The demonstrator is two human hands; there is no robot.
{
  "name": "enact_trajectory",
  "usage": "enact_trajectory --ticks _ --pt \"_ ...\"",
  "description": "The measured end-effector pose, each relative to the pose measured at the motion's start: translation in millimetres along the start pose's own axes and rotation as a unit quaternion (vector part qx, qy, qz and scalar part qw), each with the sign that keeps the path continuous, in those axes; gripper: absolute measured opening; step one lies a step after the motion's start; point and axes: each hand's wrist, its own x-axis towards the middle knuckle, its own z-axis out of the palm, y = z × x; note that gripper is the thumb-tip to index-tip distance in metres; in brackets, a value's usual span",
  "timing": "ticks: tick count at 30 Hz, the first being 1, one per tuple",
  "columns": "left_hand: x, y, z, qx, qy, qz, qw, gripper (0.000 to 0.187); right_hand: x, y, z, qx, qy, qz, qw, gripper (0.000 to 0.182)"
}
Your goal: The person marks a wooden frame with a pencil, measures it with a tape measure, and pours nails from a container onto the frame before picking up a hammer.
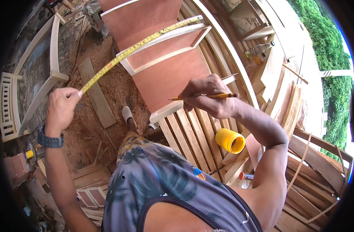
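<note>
My left hand (64, 106), a dark watch on its wrist, pinches one end of a yellow tape measure blade (136, 46). The blade stretches up and right, overlapping the pale-edged wooden panel frame (163, 48); its far end shows near the frame's upper corner. In my right hand (211, 94) is a yellow pencil (219, 95), its tip pointing left over the reddish plywood panel (165, 85). A thin pale strip (230, 78) sticks out past the knuckles of that hand. The panel's pale near edge (166, 111) lies just below the pencil tip.
Long wooden slats (188, 133) lie under and beside the panel, with an open yellow jar (227, 140) on them. Glass bottles (258, 50) stand at upper right. A pale wooden frame (53, 50) stands at left. Sawdust and a loose board (95, 92) cover the floor.
</note>
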Motion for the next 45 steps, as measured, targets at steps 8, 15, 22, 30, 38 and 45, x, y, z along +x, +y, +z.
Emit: enact_trajectory --ticks 8,15,22,30,38,45 --pt "44 6 -8 0.054 0.003 0.042 0.998 0.033 5 -6 -10 0.001 0.001 0.014 1.000 0.019" --pt "57 1 -3 0.045 -0.004 0.061 0.997 0.032 4 -9 -13 -0.004 0.016 0.031 0.999 0.019" --pt "59 2 2 0.033 -0.015 0.046 0.998 0.032 7 -7 -13 -0.007 0.021 0.034 0.999 0.019" --pt "66 -8 8 0.030 -0.017 0.063 0.997 0.030 23 -1 -17 0.012 0.048 0.045 0.998 0.020" --pt "68 -7 7 0.048 -0.023 0.053 0.997 0.030 98 34 -68 -0.046 0.091 -0.030 0.994 0.024" --pt "70 -12 7 0.057 -0.006 0.105 0.993 0.029 150 63 -73 0.025 0.015 -0.062 0.998 0.027"
